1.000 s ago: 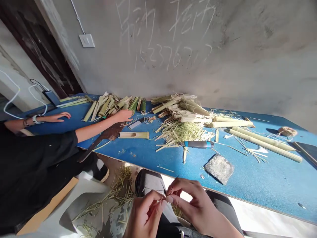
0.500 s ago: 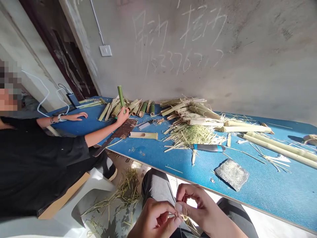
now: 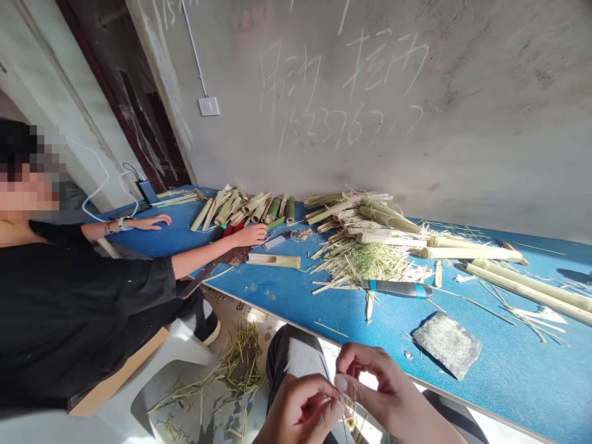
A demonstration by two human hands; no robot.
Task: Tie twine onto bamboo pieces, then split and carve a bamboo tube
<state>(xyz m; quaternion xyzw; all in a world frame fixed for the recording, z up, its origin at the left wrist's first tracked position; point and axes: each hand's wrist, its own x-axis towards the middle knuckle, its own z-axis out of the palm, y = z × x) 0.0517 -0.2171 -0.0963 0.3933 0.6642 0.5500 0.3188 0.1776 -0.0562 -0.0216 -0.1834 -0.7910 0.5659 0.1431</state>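
Observation:
Low over my lap, my left hand (image 3: 308, 410) and my right hand (image 3: 370, 382) meet, thumb and forefinger pinched on each. A thin dark strand (image 3: 345, 428) runs between the fingertips, its loose end standing up above my right hand; whether it is wire or thread, I cannot tell. Just below the fingers shows a pale bamboo piece (image 3: 351, 424), mostly hidden by my hands. On the table beyond lies a grey-and-blue-handled tool (image 3: 400, 288) with a thin shaft. A flat grey stone (image 3: 448, 344) rests nearer the table edge.
Along the wall, the blue table (image 3: 522, 382) bears cut bamboo tubes (image 3: 259, 208), a heap of bamboo shavings (image 3: 370, 262) and long poles (image 3: 531, 287). At left, a co-worker's hand (image 3: 252, 235) reaches over a large cleaver-like blade (image 3: 238, 256). Shavings (image 3: 245, 357) litter the floor.
The co-worker's hand has come down, and the green bamboo stick it held upright now lies low by the table. My hands keep their pinch; the view has shifted slightly.

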